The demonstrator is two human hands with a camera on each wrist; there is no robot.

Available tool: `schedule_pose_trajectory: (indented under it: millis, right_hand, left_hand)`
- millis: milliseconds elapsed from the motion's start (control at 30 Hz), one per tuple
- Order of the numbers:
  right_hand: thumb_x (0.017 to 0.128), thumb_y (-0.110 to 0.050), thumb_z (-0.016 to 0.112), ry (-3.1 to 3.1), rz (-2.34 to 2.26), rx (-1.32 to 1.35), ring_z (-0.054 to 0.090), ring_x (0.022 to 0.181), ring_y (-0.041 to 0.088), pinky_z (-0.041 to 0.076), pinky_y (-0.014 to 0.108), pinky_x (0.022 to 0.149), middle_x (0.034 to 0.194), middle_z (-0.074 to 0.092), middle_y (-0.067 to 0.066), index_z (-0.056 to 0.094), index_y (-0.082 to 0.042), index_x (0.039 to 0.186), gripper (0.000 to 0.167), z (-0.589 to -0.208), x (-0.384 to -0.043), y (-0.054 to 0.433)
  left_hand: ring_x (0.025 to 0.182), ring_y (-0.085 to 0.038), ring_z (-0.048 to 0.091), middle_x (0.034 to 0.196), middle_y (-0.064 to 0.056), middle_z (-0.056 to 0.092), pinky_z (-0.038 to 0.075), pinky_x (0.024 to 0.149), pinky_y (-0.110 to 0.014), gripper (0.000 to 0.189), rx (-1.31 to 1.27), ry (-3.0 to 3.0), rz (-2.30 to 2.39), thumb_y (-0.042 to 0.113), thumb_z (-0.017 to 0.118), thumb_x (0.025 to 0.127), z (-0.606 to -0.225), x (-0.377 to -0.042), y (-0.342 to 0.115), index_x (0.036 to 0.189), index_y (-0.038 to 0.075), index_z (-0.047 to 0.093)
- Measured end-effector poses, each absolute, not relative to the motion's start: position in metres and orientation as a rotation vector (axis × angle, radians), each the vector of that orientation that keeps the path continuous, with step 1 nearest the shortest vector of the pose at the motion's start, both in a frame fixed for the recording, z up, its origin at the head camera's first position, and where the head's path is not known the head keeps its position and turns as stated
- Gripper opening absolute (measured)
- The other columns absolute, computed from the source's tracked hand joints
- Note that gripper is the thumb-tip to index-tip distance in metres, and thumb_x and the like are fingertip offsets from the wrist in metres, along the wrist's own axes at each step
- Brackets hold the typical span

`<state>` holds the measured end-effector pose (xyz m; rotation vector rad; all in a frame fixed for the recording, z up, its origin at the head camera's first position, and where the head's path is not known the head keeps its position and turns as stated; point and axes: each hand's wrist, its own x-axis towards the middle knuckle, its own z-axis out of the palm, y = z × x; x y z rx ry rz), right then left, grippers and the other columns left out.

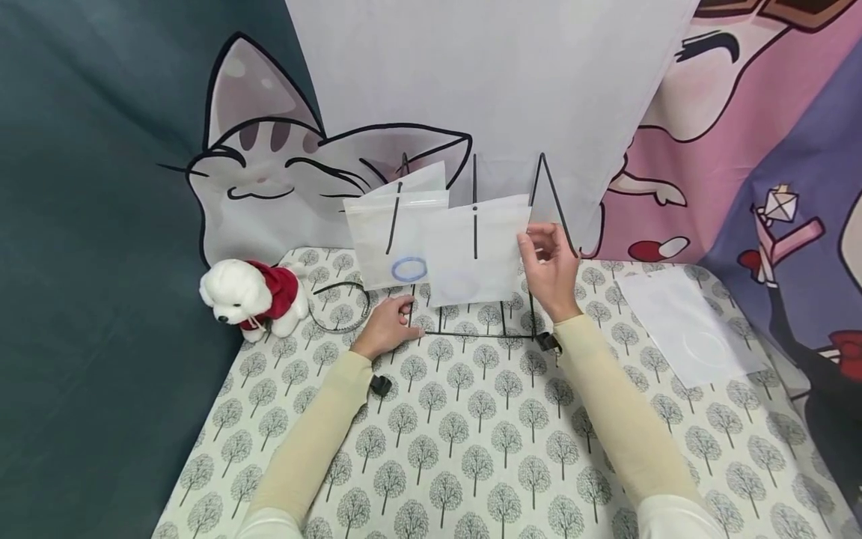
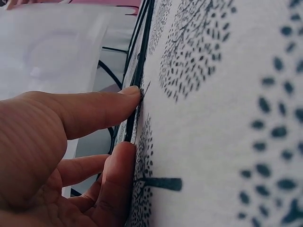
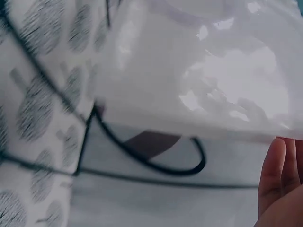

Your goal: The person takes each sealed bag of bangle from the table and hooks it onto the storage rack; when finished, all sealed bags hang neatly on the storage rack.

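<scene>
A black wire rack (image 1: 485, 335) with upright prongs stands on the tablecloth. Two white translucent bags hang on its prongs. A blue ring shows through the left bag (image 1: 367, 243); a faint round shape shows through the right bag (image 1: 494, 262), which overlaps it. My right hand (image 1: 554, 269) pinches the right bag's upper right edge; its fingertips are partly cut off in the right wrist view. Low at the rack's front left corner, my left hand (image 1: 389, 328) holds the base wire (image 2: 134, 101) between thumb and curled fingers.
A third white bag (image 1: 673, 314) with a faint ring inside lies flat at the right. To the left sit a white plush dog (image 1: 236, 288) in a red garment and a looped black strip (image 1: 340, 329). Printed curtains (image 1: 505, 82) hang behind the table.
</scene>
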<state>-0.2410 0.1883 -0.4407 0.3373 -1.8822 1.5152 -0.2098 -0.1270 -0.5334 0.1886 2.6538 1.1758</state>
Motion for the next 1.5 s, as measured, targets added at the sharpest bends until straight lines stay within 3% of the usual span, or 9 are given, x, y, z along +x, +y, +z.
schedule_pose_trajectory:
  millis: [167,367,667,767,933,1067,1200,1333,1500]
  right_hand:
    - [0.098,-0.008,0.073,-2.006,1.511,0.212,0.066,0.077,-0.002,0.05,0.013,0.067,0.095,0.076,0.018,0.071,0.007,0.11,0.019,-0.455,-0.25,0.217]
    - [0.101,-0.023,0.074,-2.201,1.49,0.064,0.069,0.08,0.002,0.053,0.015,0.071,0.103,0.078,0.017,0.072,-0.001,0.117,0.028,-0.464,-0.255,0.265]
    - [0.1,-0.031,0.073,-2.345,1.359,-0.162,0.065,0.088,-0.003,0.051,0.01,0.083,0.1,0.075,-0.009,0.072,-0.005,0.119,0.032,-0.484,-0.269,0.35]
    - [0.1,-0.039,0.072,-2.445,1.297,-0.254,0.067,0.098,0.004,0.05,0.012,0.087,0.11,0.075,-0.003,0.069,-0.007,0.127,0.042,-0.491,-0.273,0.38]
    - [0.1,-0.056,0.065,-2.701,1.15,-0.338,0.061,0.128,0.033,0.049,0.042,0.108,0.145,0.063,0.021,0.054,-0.009,0.152,0.07,-0.498,-0.275,0.429]
    - [0.099,-0.062,0.062,-2.869,1.032,-0.316,0.048,0.139,0.052,0.038,0.067,0.113,0.157,0.048,0.029,0.04,-0.008,0.162,0.086,-0.5,-0.271,0.465]
    - [0.095,-0.067,0.065,-2.996,0.975,-0.308,0.035,0.143,0.061,0.029,0.075,0.114,0.161,0.037,0.035,0.029,-0.008,0.167,0.099,-0.506,-0.263,0.491]
    - [0.091,-0.069,0.071,-3.132,0.943,-0.275,0.023,0.146,0.068,0.022,0.079,0.116,0.163,0.021,0.044,0.01,0.0,0.168,0.12,-0.518,-0.255,0.508]
    - [0.089,-0.064,0.076,-3.22,0.913,-0.191,0.007,0.149,0.07,0.013,0.083,0.116,0.165,0.007,0.045,0.001,0.005,0.166,0.127,-0.525,-0.251,0.512]
  left_hand:
    - [0.094,-0.018,0.056,0.115,-0.003,0.059,0.052,0.095,-0.041,0.087,0.195,2.654,1.184,0.024,0.091,0.081,-0.533,-0.212,-0.128,0.157,0.011,0.05]
    - [0.096,-0.017,0.057,0.117,-0.004,0.059,0.052,0.094,-0.041,0.087,0.203,2.641,1.196,0.023,0.091,0.081,-0.534,-0.212,-0.129,0.157,0.01,0.05]
    - [0.097,-0.018,0.058,0.12,-0.005,0.061,0.053,0.091,-0.039,0.088,0.194,2.643,1.193,0.022,0.091,0.081,-0.534,-0.212,-0.13,0.157,0.009,0.05]
    - [0.098,-0.018,0.058,0.121,-0.005,0.061,0.053,0.092,-0.039,0.087,0.197,2.643,1.188,0.023,0.091,0.081,-0.534,-0.211,-0.129,0.157,0.01,0.05]
    - [0.096,-0.018,0.057,0.117,-0.005,0.06,0.052,0.093,-0.04,0.086,0.209,2.648,1.182,0.023,0.09,0.082,-0.534,-0.21,-0.128,0.157,0.009,0.05]
    - [0.094,-0.017,0.056,0.115,-0.004,0.059,0.051,0.092,-0.039,0.087,0.204,2.64,1.192,0.023,0.09,0.082,-0.535,-0.21,-0.127,0.158,0.009,0.049]
    - [0.093,-0.017,0.056,0.115,-0.004,0.059,0.051,0.09,-0.038,0.086,0.199,2.639,1.208,0.022,0.09,0.082,-0.535,-0.21,-0.127,0.157,0.01,0.049]
    - [0.092,-0.018,0.054,0.112,-0.004,0.058,0.05,0.091,-0.039,0.086,0.207,2.638,1.217,0.021,0.09,0.082,-0.535,-0.211,-0.127,0.157,0.008,0.05]
    - [0.092,-0.018,0.053,0.112,-0.005,0.057,0.049,0.091,-0.04,0.086,0.205,2.633,1.225,0.02,0.09,0.082,-0.534,-0.21,-0.127,0.157,0.008,0.05]
